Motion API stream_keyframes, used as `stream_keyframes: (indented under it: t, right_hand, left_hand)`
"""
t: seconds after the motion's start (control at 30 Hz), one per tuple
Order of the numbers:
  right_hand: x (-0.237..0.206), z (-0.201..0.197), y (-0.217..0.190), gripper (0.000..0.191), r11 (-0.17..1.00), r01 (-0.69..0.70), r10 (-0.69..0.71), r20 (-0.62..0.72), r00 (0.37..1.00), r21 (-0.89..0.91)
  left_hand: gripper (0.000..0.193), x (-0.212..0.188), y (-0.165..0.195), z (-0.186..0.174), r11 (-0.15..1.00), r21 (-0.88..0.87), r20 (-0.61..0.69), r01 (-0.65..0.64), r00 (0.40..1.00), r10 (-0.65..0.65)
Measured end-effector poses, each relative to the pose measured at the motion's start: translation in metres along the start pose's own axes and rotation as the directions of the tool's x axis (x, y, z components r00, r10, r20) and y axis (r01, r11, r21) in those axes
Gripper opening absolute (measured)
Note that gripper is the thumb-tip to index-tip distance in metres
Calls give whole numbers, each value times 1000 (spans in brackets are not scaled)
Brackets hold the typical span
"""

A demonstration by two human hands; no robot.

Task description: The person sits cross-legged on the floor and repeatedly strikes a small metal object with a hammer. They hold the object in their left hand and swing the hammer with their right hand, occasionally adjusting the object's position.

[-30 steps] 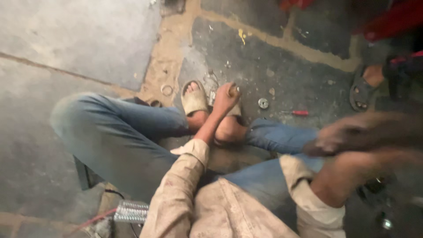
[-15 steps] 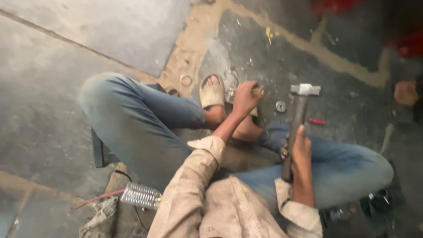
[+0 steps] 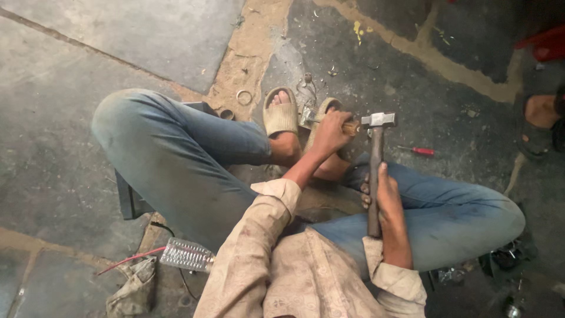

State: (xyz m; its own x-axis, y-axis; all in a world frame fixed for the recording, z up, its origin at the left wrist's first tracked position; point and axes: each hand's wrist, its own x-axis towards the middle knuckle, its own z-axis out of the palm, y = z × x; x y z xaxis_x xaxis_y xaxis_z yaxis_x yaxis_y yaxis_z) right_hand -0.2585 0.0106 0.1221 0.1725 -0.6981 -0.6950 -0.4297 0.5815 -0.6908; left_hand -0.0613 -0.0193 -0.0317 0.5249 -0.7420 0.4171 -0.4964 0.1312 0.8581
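Seated on the floor, hammer raised over a small part

Right hand fingers clenched on the hammer, head at 12 o'clock; left hand grasps a wooden-handled tool against a metal part between the sandals.

A red-handled screwdriver lies on the stone floor. A metal ring sits near the beige sandals. A clear plastic bottle, red wire and crumpled rag lie together.
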Motion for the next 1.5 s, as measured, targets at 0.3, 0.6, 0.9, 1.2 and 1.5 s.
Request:
stream_keyframes:
  t: [0.3, 0.6, 0.9, 1.2, 1.5]
  right_hand:
    - [-7, 8, -5, 62, 1000, 17, -17, 7, 1000, -13]
    - [-9, 14, -6, 61, 998, 5, -5, -2, 1000, -67]
    - [-1, 6, 5, 61, 997, 49, -49, 0, 999, -65]
    - [-51, -19, -86, 46, 855, 376, -412, -29, 911, -356]
    - [-85, 11, -80, 56, 529, 600, -754, -6, 657, -600]
  left_hand:
    - [43, 12, 9, -16, 987, 7, 98, 164, 982, -163]
    - [36, 20, 12, -26, 967, -10, 56, 255, 966, -254]
    - [39, 14, 5, -20, 975, -34, 82, 220, 973, -217]
    - [29, 37, -14, -28, 964, -65, 26, 258, 966, -257]
    - [29, 37, -10, -24, 969, -116, -16, 220, 975, -223]
